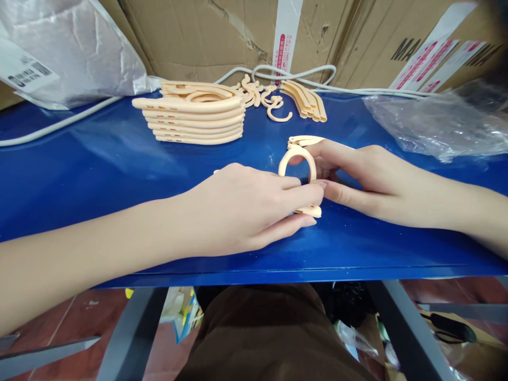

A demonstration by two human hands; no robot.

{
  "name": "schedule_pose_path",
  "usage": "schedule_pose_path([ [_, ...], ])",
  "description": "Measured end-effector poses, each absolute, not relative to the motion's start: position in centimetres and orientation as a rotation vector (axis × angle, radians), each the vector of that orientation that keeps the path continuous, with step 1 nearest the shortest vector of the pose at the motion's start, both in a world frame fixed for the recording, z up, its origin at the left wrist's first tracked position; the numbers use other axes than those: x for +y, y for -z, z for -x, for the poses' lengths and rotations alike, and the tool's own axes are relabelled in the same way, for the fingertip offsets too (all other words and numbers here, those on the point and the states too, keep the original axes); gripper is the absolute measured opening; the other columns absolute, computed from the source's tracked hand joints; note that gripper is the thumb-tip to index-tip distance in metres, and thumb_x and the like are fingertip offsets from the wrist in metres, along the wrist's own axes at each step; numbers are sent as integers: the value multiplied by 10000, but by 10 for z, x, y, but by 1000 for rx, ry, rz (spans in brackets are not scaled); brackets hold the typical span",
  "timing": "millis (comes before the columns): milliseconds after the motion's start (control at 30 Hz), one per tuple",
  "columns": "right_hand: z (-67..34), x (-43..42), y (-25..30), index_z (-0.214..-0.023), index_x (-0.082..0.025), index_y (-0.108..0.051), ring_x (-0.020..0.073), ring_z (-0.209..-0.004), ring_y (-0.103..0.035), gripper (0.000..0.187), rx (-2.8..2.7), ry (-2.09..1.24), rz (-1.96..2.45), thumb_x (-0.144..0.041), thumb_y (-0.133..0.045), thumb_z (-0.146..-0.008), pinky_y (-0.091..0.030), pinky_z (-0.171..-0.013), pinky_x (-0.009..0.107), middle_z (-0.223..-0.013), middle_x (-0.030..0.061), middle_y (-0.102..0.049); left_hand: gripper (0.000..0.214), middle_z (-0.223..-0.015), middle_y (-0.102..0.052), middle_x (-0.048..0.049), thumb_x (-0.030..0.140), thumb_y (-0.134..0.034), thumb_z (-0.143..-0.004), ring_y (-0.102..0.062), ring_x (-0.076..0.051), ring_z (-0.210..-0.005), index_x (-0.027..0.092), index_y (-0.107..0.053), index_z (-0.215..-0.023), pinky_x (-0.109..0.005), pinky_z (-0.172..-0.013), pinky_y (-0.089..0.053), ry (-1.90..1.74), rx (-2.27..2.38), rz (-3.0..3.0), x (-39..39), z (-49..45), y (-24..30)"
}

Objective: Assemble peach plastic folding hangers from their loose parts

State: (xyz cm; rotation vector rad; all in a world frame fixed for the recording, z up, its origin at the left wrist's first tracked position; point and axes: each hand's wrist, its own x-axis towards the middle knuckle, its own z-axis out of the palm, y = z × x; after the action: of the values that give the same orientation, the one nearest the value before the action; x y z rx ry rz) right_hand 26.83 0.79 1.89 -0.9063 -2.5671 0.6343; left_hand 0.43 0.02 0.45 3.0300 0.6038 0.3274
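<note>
My left hand lies over a peach plastic hanger body on the blue table, fingers closed on it. My right hand pinches a peach plastic hook that stands upright where the two hands meet. Most of the hanger body is hidden under my left hand. Just behind the hook lies another peach piece.
A stack of peach hanger bodies sits at the back centre, with loose hooks and a fan of curved pieces beside it. A white cable, cardboard boxes and clear plastic bags line the back.
</note>
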Motion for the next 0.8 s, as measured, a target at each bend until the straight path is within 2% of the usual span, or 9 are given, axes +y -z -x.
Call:
schedule_pose_path([
  [133,-268,8,-19,-1166,-230,-637,183,-751,-658,279,-2592,-617,900,-500,-568,-1156,-478,-719,345,-914,9,-727,324,-1071,-849,-28,353,-408,-1234,-744,-178,-800,259,-675,-1392,-338,-562,-302,-386,605,-3037,0,-5,-1],
  [333,-268,7,-21,-1132,-255,-612,185,-723,-634,271,-2612,-579,925,-520,-561,-1153,-454,-710,354,-883,2,-695,369,-1184,-864,-27,351,-335,-1254,-781,-185,-932,256,-692,-1246,-342,-607,-377,-342,581,-3043,-2,-4,-4],
  [500,-269,6,-20,-1151,-259,-638,188,-693,-609,303,-2631,-575,971,-547,-545,-1152,-422,-689,359,-841,1,-687,351,-1083,-836,-32,344,-369,-1249,-725,-181,-811,244,-706,-1257,-337,-607,-378,-424,534,-3042,-1,-4,-3],
  [667,-270,5,-19,-1167,-239,-670,186,-667,-569,370,-2672,-468,998,-568,-502,-1153,-397,-662,361,-856,22,-681,334,-956,-777,-21,317,-404,-1244,-718,-185,-793,222,-723,-1264,-326,-604,-373,-452,517,-3055,-1,-4,-3],
  [800,-269,5,-20,-1148,-239,-676,206,-662,-561,394,-2665,-497,1007,-594,-504,-1147,-380,-661,372,-813,27,-653,343,-958,-779,-19,312,-390,-1246,-722,-182,-800,226,-721,-1273,-321,-613,-385,-463,512,-3058,-2,-3,-4],
])
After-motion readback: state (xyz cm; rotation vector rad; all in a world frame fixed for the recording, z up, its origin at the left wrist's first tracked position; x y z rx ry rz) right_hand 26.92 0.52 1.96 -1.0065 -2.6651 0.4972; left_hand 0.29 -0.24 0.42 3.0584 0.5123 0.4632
